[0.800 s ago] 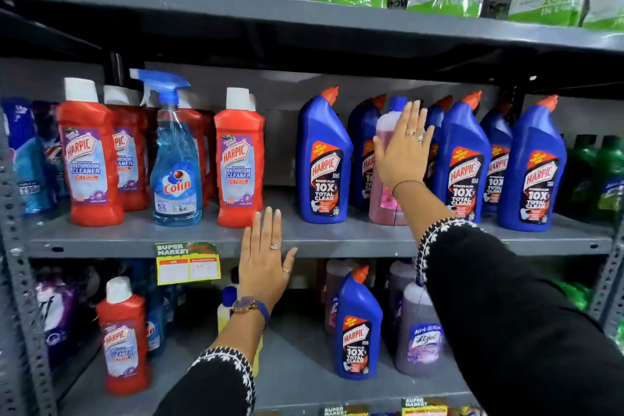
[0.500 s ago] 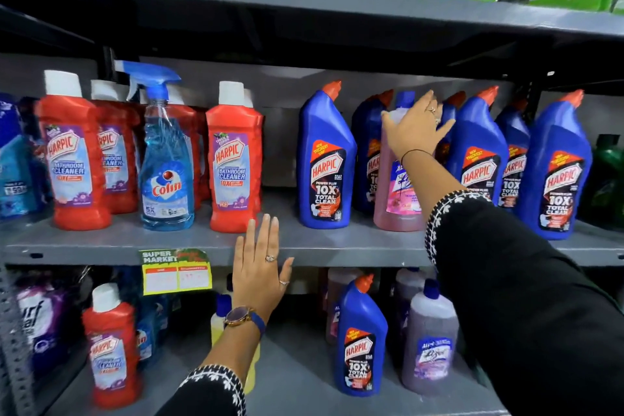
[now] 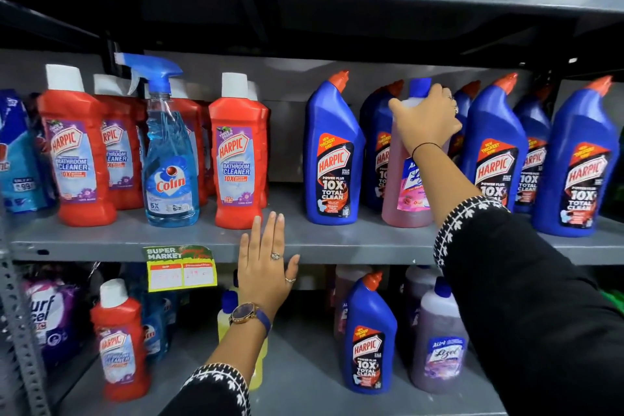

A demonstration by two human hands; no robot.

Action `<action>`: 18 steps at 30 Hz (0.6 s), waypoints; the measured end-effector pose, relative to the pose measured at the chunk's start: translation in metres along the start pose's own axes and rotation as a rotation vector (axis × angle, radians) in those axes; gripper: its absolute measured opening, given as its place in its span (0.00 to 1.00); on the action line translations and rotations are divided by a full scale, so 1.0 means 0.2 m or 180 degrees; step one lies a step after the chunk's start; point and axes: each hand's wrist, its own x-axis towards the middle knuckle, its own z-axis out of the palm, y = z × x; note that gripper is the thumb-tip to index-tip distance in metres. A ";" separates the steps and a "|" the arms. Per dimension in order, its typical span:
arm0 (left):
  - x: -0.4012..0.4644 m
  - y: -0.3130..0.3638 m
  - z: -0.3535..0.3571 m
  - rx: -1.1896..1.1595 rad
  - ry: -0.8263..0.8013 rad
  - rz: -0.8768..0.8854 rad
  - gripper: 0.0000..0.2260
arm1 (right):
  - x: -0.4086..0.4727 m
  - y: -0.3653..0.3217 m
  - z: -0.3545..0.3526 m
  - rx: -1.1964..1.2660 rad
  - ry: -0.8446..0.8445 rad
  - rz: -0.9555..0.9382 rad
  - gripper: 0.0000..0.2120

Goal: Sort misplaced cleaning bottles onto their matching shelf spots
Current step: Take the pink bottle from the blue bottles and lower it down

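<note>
Pink translucent plastic bottle with a blue cap [image 3: 401,179] stands on the grey metal middle shelf [image 3: 189,240], between the blue angled-neck toilet cleaner bottles with orange caps [image 3: 332,159] — clearly not its own row. Our right hand [image 3: 427,120] is curled over its shoulder, just under the cap, with the thumb on the left side and the fingers wrapped around the far side; we judge that the hold is already closed on the bottle, though the fingertips are hidden behind it. Our left hand [image 3: 266,263] lies flat and open against the front edge of the same shelf and holds nothing.

We think that the bottle is almost full of liquid, so it will be rather heavy for one hand from above. Its plastic wall looks smooth and a little soft, and it may give under a strong squeeze. The shoulder near the cap is the stiffest place to take it; for more safety the left hand could support the base when it comes off the shelf. The blue neighbours stand just beside it on both sides — a tilted lift could knock them over.

On the lower shelf we see a pale purple translucent bottle with a blue cap [image 3: 439,341] of similar shape, so its matching spot is probably there.
</note>
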 end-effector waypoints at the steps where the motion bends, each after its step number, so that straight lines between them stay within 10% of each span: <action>1: 0.00 0.00 0.00 -0.0004 0.0010 -0.0003 0.28 | -0.01 0.01 -0.02 0.0065 0.0025 -0.0026 0.27; 18: 0.00 -0.01 -0.01 0.0004 0.0089 0.0158 0.28 | -0.52 -0.15 -0.43 0.1783 0.0902 -0.1110 0.18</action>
